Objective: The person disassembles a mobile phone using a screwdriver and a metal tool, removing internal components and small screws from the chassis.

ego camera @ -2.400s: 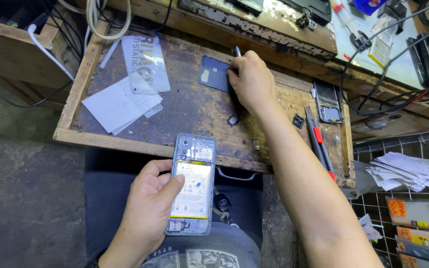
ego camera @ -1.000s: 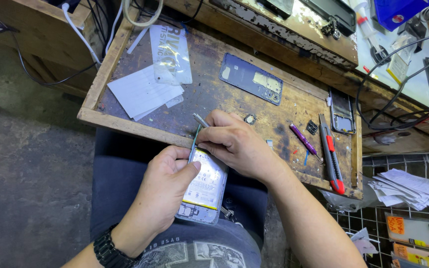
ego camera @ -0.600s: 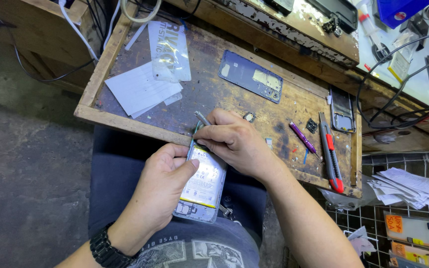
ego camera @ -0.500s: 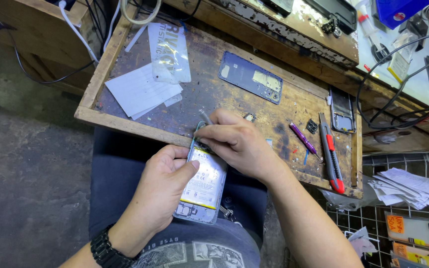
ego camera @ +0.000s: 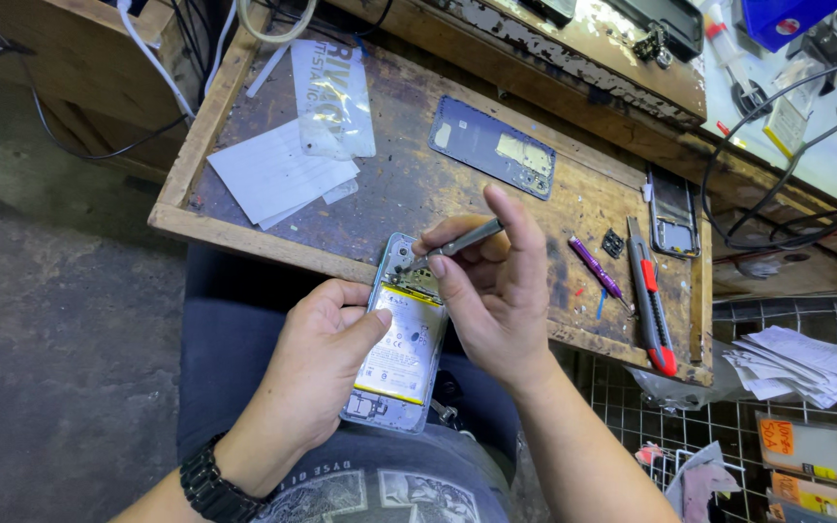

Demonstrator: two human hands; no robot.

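Your left hand [ego camera: 317, 363] gripped the opened phone [ego camera: 399, 334] from its left side, thumb laid across the yellow-edged battery [ego camera: 401, 341] and fingers curled behind the body. You held the phone over your lap, just in front of the near edge of the wooden tray [ego camera: 244, 237], with its top end reaching over that edge. Your right hand [ego camera: 491, 286] pinched a pair of metal tweezers [ego camera: 457, 242] between thumb and fingers, the index finger raised straight, and the tips pointed down-left onto the upper part of the phone, beside the camera area. Whether the tips gripped anything was too small to tell.

On the tray, a dark back cover [ego camera: 493, 160] lay flat beyond your right hand. White paper sheets [ego camera: 278, 174] lay at the left with a clear plastic film [ego camera: 331, 102] overlapping them. To the right lay a purple screwdriver [ego camera: 598, 271], a red-handled cutter [ego camera: 651, 300] and another phone frame [ego camera: 672, 213] near the tray's right rim. A black watch [ego camera: 210, 482] sat on your left wrist.
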